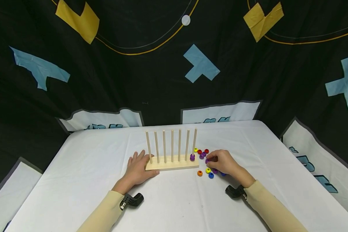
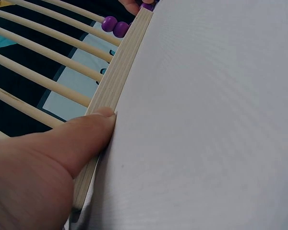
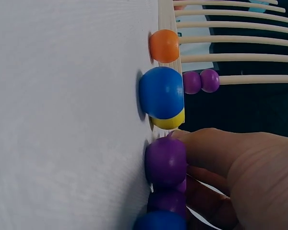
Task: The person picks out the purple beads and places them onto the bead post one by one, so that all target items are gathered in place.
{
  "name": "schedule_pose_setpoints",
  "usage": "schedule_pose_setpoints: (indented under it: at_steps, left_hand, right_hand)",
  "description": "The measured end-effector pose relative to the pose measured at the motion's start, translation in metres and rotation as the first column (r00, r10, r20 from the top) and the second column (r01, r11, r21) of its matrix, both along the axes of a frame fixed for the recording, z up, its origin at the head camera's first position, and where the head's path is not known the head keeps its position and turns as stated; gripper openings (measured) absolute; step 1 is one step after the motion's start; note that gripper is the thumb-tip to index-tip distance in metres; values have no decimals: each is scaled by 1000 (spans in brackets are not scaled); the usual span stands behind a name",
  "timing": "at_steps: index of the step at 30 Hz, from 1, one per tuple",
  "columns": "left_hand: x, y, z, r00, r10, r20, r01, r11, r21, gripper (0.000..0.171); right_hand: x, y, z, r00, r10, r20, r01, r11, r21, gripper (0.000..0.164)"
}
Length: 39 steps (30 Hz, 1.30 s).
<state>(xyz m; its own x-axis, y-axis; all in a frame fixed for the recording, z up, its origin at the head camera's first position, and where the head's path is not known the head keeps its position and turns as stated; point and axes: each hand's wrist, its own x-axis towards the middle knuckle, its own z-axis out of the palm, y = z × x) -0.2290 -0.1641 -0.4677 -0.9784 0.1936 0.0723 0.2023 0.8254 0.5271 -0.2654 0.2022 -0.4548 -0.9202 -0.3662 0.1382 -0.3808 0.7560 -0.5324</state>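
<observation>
A wooden stand (image 1: 171,165) with a row of upright pegs is on the white table. Two purple beads (image 1: 192,157) are stacked on its rightmost peg. My left hand (image 1: 137,170) holds the stand's left end, the thumb (image 2: 93,129) against the front edge and the other fingers behind. To the right of the stand, my right hand (image 1: 224,162) pinches a purple bead (image 1: 207,161) between thumb and fingertips; that bead is mostly hidden in the right wrist view. Near it lie another purple bead (image 3: 166,162), a blue bead (image 3: 161,92) and an orange bead (image 3: 164,46).
Behind the right hand are red beads (image 1: 206,151), a yellow bead (image 1: 195,150) and more purple ones. Another yellow bead (image 1: 208,170) lies in front of it. A dark printed cloth (image 1: 162,83) hangs behind the table (image 1: 174,203). Each wrist carries a black camera mount (image 1: 134,199).
</observation>
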Motion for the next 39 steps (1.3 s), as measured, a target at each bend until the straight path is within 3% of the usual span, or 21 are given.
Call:
schedule_pose_setpoints:
  at_steps: [12,24,39]
  left_hand:
    - [0,-1,0,1000,4,8,-4,1000,0,72]
    - [0,0,1,1000,2,0,-2,1000,3,72]
    - [1,-1,2,1000,0,4,0,1000,-1,72]
  right_hand:
    - [2,-2,4,999,-40,29,40,999,-5,23]
    - [4,-2,18,997,-59,51,61,997,-43,22]
    - [11,-2,34,999,-41,-29,38,995,-87,22]
